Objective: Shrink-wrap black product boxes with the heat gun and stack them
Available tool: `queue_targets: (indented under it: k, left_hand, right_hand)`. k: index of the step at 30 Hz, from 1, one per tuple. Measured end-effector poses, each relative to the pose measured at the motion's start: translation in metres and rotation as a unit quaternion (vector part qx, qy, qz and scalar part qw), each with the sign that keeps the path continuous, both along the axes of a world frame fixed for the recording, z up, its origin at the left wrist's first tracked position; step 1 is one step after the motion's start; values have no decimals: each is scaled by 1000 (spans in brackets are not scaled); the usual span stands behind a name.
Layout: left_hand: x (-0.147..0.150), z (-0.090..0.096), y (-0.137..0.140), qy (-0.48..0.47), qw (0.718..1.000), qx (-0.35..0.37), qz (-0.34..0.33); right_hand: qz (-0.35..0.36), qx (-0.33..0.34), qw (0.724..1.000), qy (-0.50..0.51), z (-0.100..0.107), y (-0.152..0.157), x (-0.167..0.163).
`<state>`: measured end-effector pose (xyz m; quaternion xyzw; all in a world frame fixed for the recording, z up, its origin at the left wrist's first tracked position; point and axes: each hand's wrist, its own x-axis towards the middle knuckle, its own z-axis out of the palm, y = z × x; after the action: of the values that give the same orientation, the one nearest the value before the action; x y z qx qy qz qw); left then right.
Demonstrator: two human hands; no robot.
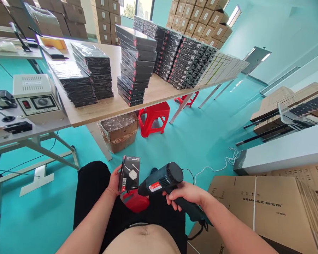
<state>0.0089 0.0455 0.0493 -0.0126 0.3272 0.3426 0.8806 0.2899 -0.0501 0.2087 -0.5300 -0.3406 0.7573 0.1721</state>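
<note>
My left hand (115,180) grips a black box (132,173) by its left side, over my lap. A white charger and cable are printed on the box's face. In my right hand (184,195) is a dark heat gun (161,180) with a red label, the fingers wrapped round its handle. Its nozzle points left at the lower right corner of the box, close to it; whether they touch I cannot tell. Below the box, part of a red stool seat (136,201) shows between my legs.
A wooden table (106,112) ahead carries a tall stack of black boxes (135,67) and several wrapped piles. A beige control unit (37,95) stands on the left bench. Red stool (155,118) and carton (119,132) sit under the table. Flat cardboard (243,211) leans at my right.
</note>
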Motion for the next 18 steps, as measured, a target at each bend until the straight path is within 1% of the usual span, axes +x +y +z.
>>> queue_targets:
  k: [1, 4, 5, 6, 10, 11, 14, 15, 16, 18]
  left_hand:
    - [0, 0, 0, 0, 1000, 1, 0]
    - [-1, -1, 1, -4, 1000, 6, -7]
    - [-1, -1, 1, -6, 1000, 8, -8]
    - [-1, 0, 1, -7, 1000, 8, -6]
    - [0, 1, 1, -8, 1000, 5, 19]
    - [0, 2, 1, -8, 1000, 2, 23]
    - [0, 1, 1, -5, 1000, -2, 28]
    - [0, 0, 1, -1, 999, 2, 36]
    - [1, -2, 1, 7, 999, 7, 49]
    - [3, -7, 3, 27, 996, 14, 86]
  right_hand:
    - [-15, 6, 1000, 1, -2, -3, -1]
    - [-98, 36, 994, -15, -5, -7, -4]
    - [-113, 39, 993, -20, -6, -8, -4]
    - [-113, 37, 993, -20, -6, -10, -5]
    - [-42, 5, 999, 21, -9, -17, -9]
    - [-46, 6, 999, 28, -11, -19, -10]
    - [-112, 23, 993, 17, -14, -21, -10]
    - [-124, 24, 992, 11, -15, -22, -10]
    - [-124, 20, 992, 10, -14, -24, -11]
    - [-101, 5, 994, 34, -11, -26, -14]
